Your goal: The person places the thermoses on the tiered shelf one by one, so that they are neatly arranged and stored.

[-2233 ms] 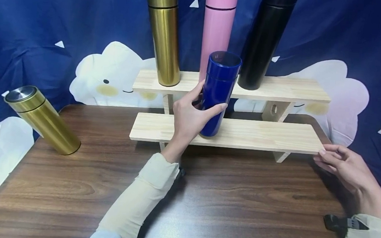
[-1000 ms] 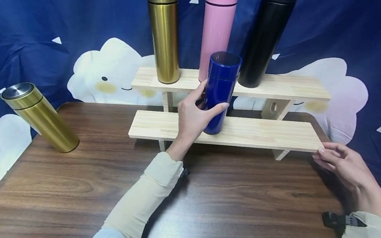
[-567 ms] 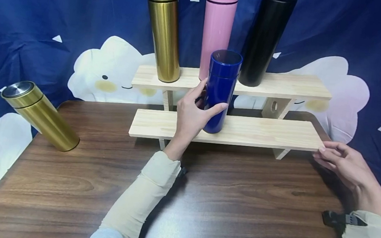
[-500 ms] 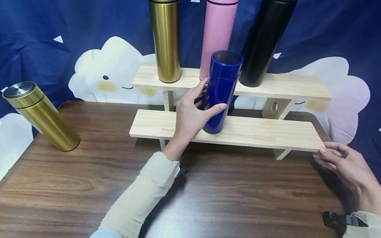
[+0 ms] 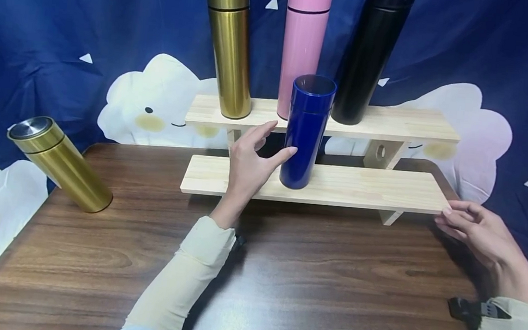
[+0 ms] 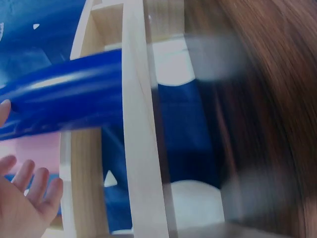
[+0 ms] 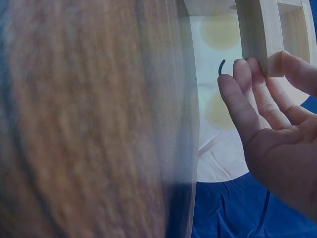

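A blue thermos bottle (image 5: 304,142) stands upright on the lower board of a two-tier wooden shelf (image 5: 361,186). Beside its left side is my left hand (image 5: 249,166), with thumb and fingers spread apart. The thumb tip overlaps the bottle's front; whether it touches I cannot tell. In the left wrist view the fingers (image 6: 37,191) are clear of the blue bottle (image 6: 74,94). My right hand (image 5: 489,234) pinches the right end of the lower board. The right wrist view shows the thumb (image 7: 297,72) on one face of the board and the fingers beneath.
On the upper board stand a gold bottle (image 5: 230,52), a pink bottle (image 5: 304,48) and a black bottle (image 5: 369,59). Another gold bottle (image 5: 63,166) stands at the left of the brown table (image 5: 329,286). A blue curtain (image 5: 117,16) with cloud prints hangs behind.
My left hand has loosened from the blue bottle and shifted left, its fingers spreading. The bottle stays in place on the lower board. My right hand keeps its hold on the board's end.
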Demonstrator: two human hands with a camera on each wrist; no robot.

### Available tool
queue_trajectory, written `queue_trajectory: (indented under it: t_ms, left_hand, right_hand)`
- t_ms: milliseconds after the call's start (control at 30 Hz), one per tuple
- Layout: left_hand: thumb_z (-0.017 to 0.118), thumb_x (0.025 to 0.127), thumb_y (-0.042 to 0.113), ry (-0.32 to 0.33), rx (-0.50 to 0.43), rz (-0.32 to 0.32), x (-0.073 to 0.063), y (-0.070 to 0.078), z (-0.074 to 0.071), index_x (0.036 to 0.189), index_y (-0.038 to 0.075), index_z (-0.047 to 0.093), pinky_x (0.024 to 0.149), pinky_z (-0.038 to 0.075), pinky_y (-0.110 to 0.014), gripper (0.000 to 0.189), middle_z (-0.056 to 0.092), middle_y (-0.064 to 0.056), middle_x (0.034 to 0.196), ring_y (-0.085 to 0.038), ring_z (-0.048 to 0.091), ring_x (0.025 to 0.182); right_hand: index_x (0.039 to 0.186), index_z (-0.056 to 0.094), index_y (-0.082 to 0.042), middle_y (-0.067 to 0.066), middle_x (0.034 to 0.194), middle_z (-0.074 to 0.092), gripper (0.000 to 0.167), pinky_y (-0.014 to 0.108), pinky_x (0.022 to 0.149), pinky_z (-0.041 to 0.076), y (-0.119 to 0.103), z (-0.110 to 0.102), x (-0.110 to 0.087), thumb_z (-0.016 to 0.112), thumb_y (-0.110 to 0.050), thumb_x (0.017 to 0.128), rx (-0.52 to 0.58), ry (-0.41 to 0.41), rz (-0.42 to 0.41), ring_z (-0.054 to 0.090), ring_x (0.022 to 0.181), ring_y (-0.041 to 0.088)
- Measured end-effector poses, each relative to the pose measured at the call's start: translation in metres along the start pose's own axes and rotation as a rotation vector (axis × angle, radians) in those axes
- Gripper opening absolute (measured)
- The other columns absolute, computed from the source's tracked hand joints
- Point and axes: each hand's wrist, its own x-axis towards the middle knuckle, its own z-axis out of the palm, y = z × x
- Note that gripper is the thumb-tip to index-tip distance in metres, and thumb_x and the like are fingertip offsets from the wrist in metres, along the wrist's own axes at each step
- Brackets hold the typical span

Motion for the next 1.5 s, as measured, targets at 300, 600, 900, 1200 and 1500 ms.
queue_trajectory:
  t_ms: [300,600,900,1200,1500]
  left_hand:
    - [0.089,0.078,0.023,0.040,0.103,0.116,-0.003,-0.018,-0.022,0.110,0.003,0.076,0.091,0.049,-0.034,0.039,0.074,-0.009,0.110,-0.021,0.067,0.106]
    - [0.083,0.084,0.028,0.075,0.239,0.097,-0.006,-0.031,-0.049,0.108,0.003,0.076,0.091,0.049,-0.043,0.036,0.074,-0.011,0.111,-0.028,0.067,0.107]
    - [0.078,0.088,0.031,0.121,0.336,0.057,-0.007,-0.041,-0.077,0.109,0.004,0.077,0.087,0.047,-0.046,0.033,0.074,-0.011,0.108,-0.030,0.064,0.105]
    - [0.079,0.086,0.029,0.192,0.360,0.046,-0.009,-0.050,-0.103,0.106,0.005,0.078,0.089,0.046,-0.048,0.031,0.073,-0.011,0.108,-0.032,0.064,0.105]
    - [0.075,0.091,0.029,0.268,0.402,0.030,-0.015,-0.061,-0.128,0.106,0.004,0.079,0.091,0.047,-0.049,0.030,0.074,-0.014,0.106,-0.033,0.066,0.105]
  right_hand:
    - [0.106,0.066,-0.008,0.008,0.095,0.076,0.032,0.026,0.077,0.058,0.001,-0.002,-0.003,0.046,0.015,0.099,-0.014,-0.005,0.004,0.075,0.086,0.017]
    - [0.107,0.066,-0.007,0.010,0.095,0.076,0.032,0.027,0.077,0.058,0.002,-0.003,-0.003,0.045,0.016,0.099,0.001,-0.013,-0.009,0.075,0.086,0.018]
    - [0.107,0.066,-0.006,0.010,0.096,0.075,0.034,0.027,0.078,0.058,0.002,-0.001,-0.001,0.044,0.018,0.099,0.013,-0.016,-0.024,0.075,0.087,0.018]
    - [0.106,0.066,-0.007,0.010,0.096,0.076,0.033,0.027,0.078,0.058,0.000,0.002,0.002,0.045,0.017,0.099,0.002,-0.005,-0.021,0.075,0.086,0.017]
    - [0.107,0.066,-0.007,0.008,0.095,0.075,0.031,0.026,0.077,0.058,0.002,-0.002,0.002,0.048,0.016,0.099,-0.031,0.002,-0.024,0.075,0.085,0.017]
